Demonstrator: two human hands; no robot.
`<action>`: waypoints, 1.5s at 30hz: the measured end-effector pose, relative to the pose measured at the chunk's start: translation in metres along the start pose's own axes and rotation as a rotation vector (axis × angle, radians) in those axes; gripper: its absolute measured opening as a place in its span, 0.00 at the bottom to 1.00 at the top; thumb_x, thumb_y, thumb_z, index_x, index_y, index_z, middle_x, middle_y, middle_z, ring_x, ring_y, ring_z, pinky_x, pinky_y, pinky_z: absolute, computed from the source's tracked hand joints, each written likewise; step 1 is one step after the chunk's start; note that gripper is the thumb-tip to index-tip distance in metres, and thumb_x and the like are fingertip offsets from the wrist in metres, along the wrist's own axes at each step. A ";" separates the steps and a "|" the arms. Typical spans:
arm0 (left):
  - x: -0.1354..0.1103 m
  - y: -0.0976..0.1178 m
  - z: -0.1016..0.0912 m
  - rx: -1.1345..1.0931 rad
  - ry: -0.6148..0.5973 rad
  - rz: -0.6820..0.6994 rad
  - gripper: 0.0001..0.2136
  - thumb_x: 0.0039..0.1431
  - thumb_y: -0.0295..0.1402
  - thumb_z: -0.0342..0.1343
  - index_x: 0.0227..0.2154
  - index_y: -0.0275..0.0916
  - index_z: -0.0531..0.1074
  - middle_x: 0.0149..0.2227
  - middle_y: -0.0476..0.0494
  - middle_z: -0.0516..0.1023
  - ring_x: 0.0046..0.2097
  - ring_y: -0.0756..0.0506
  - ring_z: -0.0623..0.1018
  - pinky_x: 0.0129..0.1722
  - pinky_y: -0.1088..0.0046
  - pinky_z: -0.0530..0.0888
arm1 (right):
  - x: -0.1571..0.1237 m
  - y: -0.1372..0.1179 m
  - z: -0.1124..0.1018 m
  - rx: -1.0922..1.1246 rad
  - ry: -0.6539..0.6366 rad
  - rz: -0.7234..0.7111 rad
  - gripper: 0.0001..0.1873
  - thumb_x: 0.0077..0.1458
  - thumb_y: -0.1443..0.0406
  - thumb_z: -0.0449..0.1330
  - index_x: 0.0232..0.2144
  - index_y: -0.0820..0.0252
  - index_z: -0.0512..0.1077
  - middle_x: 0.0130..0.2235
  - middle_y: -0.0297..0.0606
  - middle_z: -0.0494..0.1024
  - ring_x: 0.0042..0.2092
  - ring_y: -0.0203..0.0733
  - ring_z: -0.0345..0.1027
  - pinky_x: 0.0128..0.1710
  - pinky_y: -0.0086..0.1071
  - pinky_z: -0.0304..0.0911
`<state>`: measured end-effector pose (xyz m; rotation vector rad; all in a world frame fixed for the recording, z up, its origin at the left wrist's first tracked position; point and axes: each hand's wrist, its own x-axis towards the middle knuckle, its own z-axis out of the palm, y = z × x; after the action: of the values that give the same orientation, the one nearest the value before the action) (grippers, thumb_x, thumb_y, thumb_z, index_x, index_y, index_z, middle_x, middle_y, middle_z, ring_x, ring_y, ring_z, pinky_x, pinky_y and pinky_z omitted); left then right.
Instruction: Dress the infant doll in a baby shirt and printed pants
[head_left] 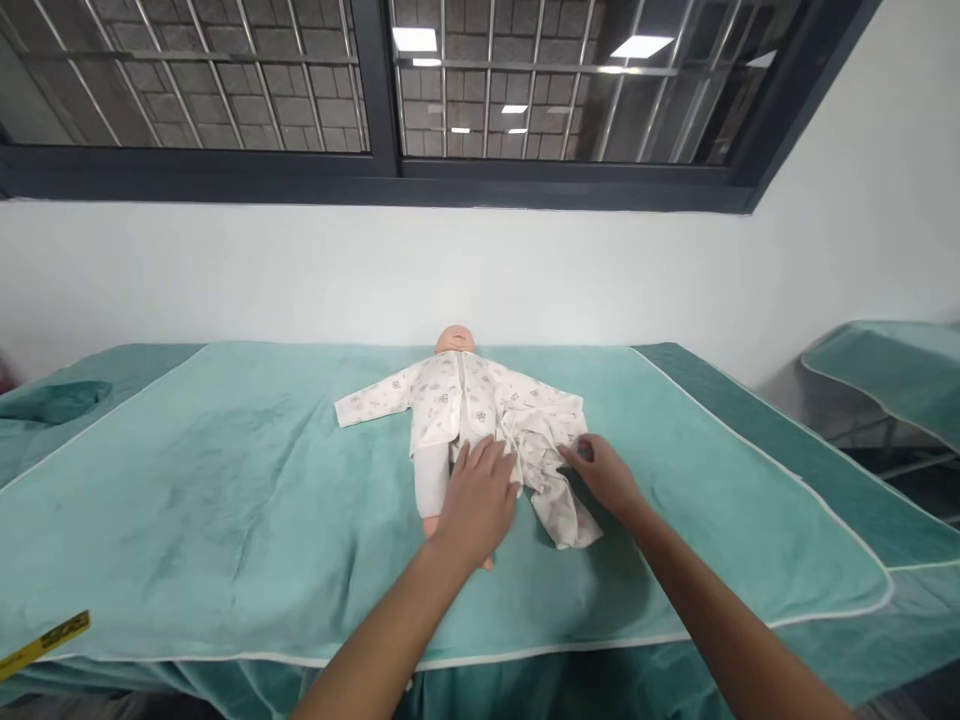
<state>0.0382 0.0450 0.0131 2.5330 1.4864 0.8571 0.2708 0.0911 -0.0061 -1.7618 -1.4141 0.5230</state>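
Observation:
A baby doll lies on its back on a teal towel, head toward the wall. It wears a white printed top. White printed trousers lie bunched beside its legs. My left hand rests flat over the doll's legs, fingers stretched out. My right hand pinches the trousers' fabric at their right edge.
The towel covers a table draped in darker green cloth. A folded dark green cloth lies at the far left. A yellow tape strip shows at the lower left. Another covered table stands at the right. A white wall and a barred window are behind.

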 end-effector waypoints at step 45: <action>0.036 0.025 -0.199 -1.083 0.397 -0.288 0.10 0.51 0.34 0.63 0.36 0.35 0.76 0.30 0.46 0.78 0.35 0.43 0.78 0.31 0.74 0.73 | -0.022 -0.269 -0.069 0.304 -0.977 -0.675 0.21 0.50 0.49 0.65 0.35 0.60 0.75 0.34 0.35 0.77 0.35 0.38 0.71 0.33 0.28 0.64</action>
<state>-0.0285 0.0212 0.2038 1.3798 0.9575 1.5884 0.1504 0.0631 0.2430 -0.6601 -2.2813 1.2109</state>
